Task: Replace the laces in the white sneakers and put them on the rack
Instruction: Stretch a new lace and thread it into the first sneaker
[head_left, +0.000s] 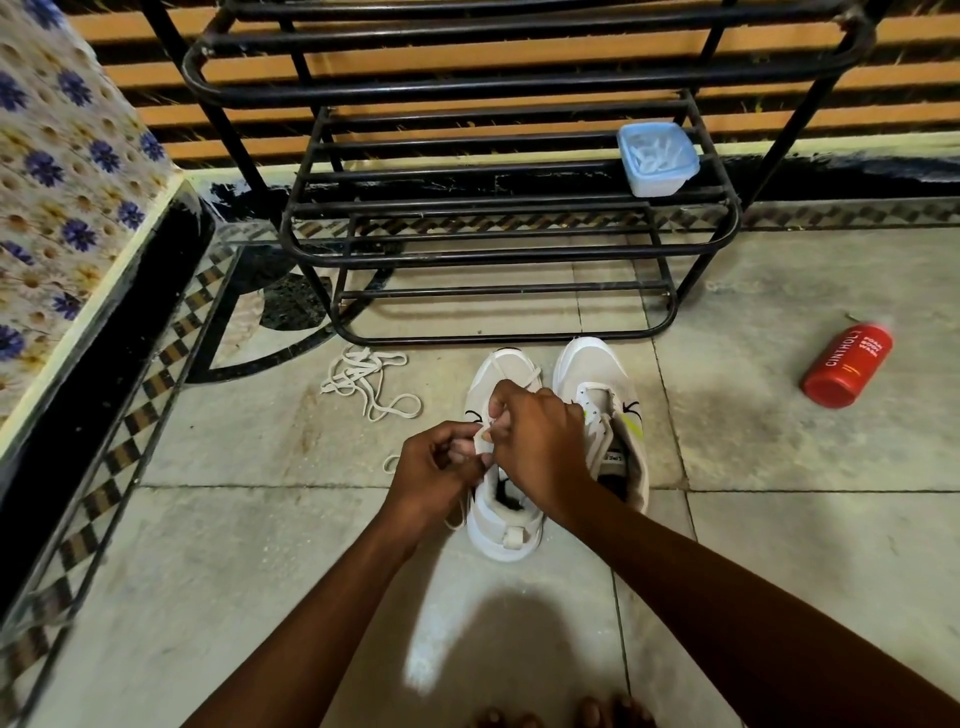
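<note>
Both hands meet over the left sneaker (501, 525): the left hand (441, 470) and right hand (540, 441) pinch a white lace (483, 434), their fingers hiding its eyelets. Just right stands the second sneaker (597, 374); loose laces (366, 382) lie beyond-left, the rack (509, 254) beyond.

Under the fingers (488, 431): left sneaker (501, 525), right sneaker (597, 379) touching beside it. Left of the fingers on the floor (260, 519): loose laces (366, 382). Beyond the fingers: rack (493, 208), with container (657, 158) on a shelf. Far right: bottle (847, 371), lying flat.
</note>
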